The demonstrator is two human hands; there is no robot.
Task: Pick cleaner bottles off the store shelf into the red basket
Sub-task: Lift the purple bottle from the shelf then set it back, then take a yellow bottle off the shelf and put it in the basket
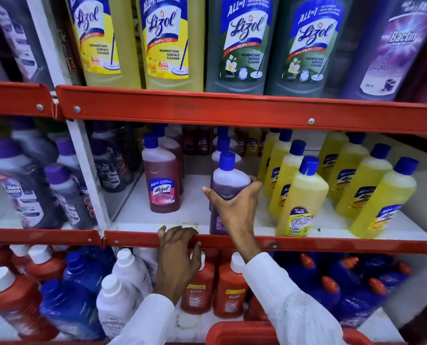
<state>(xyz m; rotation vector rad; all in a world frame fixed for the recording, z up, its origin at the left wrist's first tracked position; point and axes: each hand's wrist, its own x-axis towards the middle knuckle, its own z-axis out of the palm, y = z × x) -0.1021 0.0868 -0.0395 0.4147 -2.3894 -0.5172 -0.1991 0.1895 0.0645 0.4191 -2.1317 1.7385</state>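
My right hand (pixel 234 207) wraps around a purple cleaner bottle (pixel 228 180) with a blue cap, which stands at the front of the middle shelf. My left hand (pixel 177 247) rests on the red front rail (pixel 307 244) of that shelf, fingers curled over its edge, holding no bottle. A red Lizol bottle (pixel 161 183) stands just left of the purple one. A yellow Bactin bottle (pixel 300 202) stands to its right. The red basket (pixel 234 332) shows only its rim at the bottom edge, below my right sleeve.
Large yellow and green Lizol bottles (pixel 168 43) fill the top shelf. Several yellow bottles (pixel 371 188) crowd the middle shelf's right side, dark purple-capped ones (pixel 28 185) its left. The bottom shelf holds red, blue and white bottles (pixel 125 282). A white upright post (pixel 87 170) divides the shelving.
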